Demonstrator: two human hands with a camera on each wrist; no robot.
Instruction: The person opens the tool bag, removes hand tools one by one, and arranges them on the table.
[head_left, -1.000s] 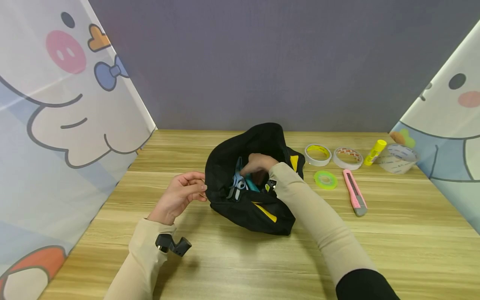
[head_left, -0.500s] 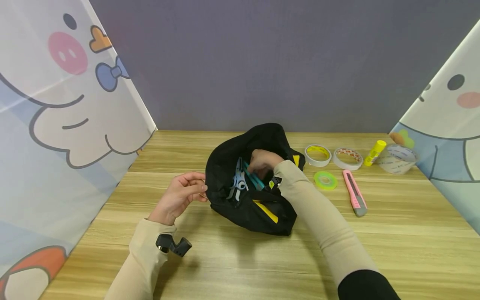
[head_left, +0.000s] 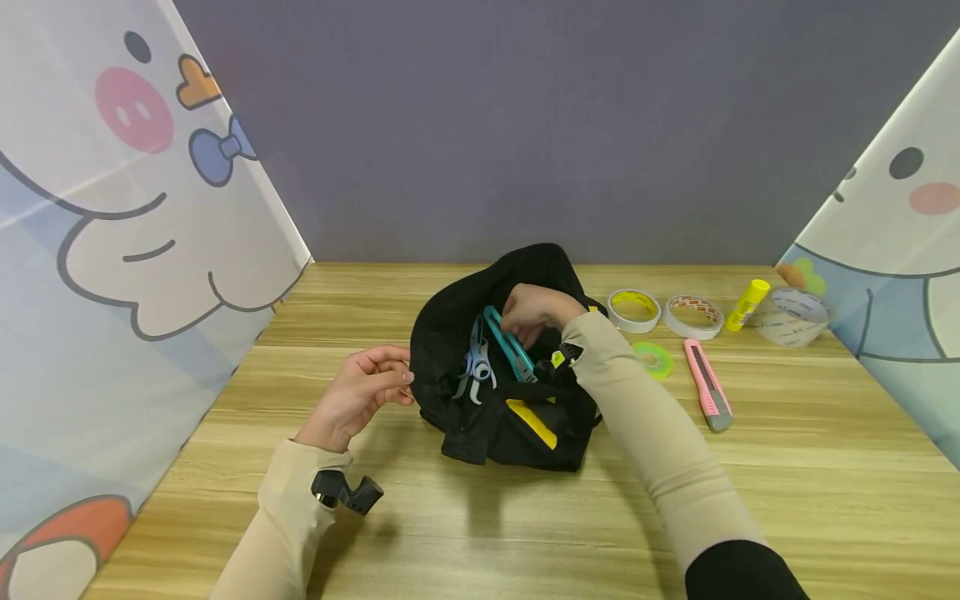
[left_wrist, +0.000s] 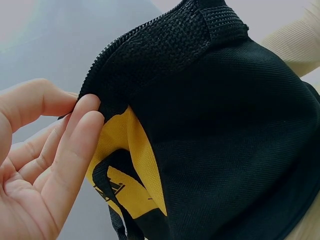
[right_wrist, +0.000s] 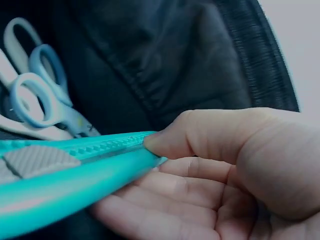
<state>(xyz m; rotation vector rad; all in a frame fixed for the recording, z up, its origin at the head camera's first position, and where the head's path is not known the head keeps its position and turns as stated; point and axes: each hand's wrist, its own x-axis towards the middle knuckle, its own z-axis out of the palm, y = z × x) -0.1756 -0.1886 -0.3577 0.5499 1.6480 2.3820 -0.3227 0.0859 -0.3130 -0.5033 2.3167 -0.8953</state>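
A black zippered bag [head_left: 435, 333] lies with its mouth spread wide at the middle of the table. My left hand [head_left: 358, 392] pinches its left rim between thumb and fingers; in the left wrist view that zippered edge [left_wrist: 102, 57] shows, with yellow fabric [left_wrist: 142, 160] below. Inside the bag, my right hand [head_left: 536, 310] grips a teal utility knife [head_left: 513, 350] by one end, thumb on top. Beside the knife sit scissors with light blue handles [right_wrist: 37, 100]. Pale handles [right_wrist: 22, 45] appear behind them. The bag's bottom is largely hidden.
Right of the bag lie two white-edged tape rolls [head_left: 633, 311] [head_left: 693, 317], a green tape roll [head_left: 654, 360] and a pink utility knife [head_left: 707, 385]. Farther right are a yellow glue stick [head_left: 748, 305] and a wide clear tape roll [head_left: 792, 317]. A grey panel [head_left: 525, 125] stands behind.
My right hand has shifted right and slightly away from me, and more of the teal knife shows. The bag's front edge has sagged a little. My left hand stays at the rim.
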